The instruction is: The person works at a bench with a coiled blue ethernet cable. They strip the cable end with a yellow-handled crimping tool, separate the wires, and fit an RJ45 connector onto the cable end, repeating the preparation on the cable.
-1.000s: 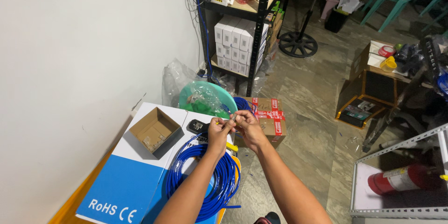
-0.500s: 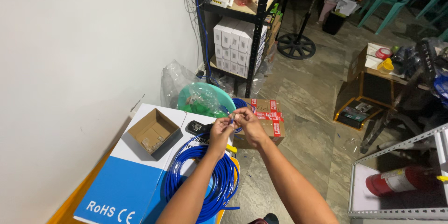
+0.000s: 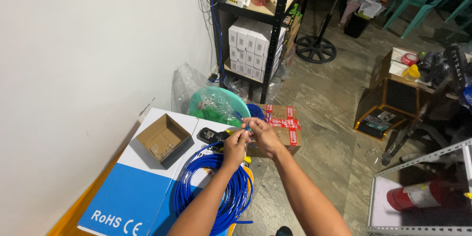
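the blue cable end sits pinched between my two hands, held up in the air just above the near edge of the blue-and-white box that serves as my tabletop. my left hand is closed around the cable just below its tip; my right hand is curled tight over the same tip from the other side, fingertips meeting the left's. what exactly sits on the tip is too small to tell. compared with a second ago, both hands have barely shifted, staying locked together on the same spot, which reads to me as fine finger work on the end rather than any pulling of slack. below my wrists the rest of the blue cable coil lies in loops on the box. a black crimping tool rests just beside the hands, and an open cardboard box lies to the left. beyond, a green basin and a taped carton stand on the floor.
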`<state>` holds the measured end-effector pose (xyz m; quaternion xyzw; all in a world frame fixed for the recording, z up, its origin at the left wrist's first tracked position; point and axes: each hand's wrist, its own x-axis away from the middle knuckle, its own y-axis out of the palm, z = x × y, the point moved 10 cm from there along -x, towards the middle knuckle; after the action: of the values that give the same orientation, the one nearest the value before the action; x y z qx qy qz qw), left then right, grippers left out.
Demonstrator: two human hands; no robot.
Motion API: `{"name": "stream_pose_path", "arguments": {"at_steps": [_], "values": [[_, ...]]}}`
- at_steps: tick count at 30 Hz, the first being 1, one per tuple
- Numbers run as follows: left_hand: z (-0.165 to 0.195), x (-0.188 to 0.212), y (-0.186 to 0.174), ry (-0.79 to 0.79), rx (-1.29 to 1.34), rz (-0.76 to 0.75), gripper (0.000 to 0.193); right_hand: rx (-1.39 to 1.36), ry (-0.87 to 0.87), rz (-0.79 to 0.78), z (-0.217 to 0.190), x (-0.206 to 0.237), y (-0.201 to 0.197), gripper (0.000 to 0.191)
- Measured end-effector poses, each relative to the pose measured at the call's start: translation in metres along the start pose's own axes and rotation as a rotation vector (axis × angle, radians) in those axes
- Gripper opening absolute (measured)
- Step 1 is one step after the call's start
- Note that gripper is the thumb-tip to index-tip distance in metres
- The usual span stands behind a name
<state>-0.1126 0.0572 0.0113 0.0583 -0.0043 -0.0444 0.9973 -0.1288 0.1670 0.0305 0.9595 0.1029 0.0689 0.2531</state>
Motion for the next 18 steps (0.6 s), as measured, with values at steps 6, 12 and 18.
{"name": "stream_pose_path", "arguments": {"at_steps": [6, 12, 18], "values": [[-0.019, -0.007, -0.002, 0.032, 0.16, -0.085, 0.024, -0.01, 0.027, -0.05, 0.015, -0.002, 0.007, 0.028], [-0.035, -0.013, -0.007, -0.045, 0.292, -0.103, 0.024, -0.031, 0.033, -0.157, 0.017, -0.006, 0.019, 0.03], [-0.04, -0.017, -0.011, -0.068, 0.324, -0.106, 0.023, -0.002, 0.073, -0.092, 0.024, -0.008, 0.009, 0.028]]}}
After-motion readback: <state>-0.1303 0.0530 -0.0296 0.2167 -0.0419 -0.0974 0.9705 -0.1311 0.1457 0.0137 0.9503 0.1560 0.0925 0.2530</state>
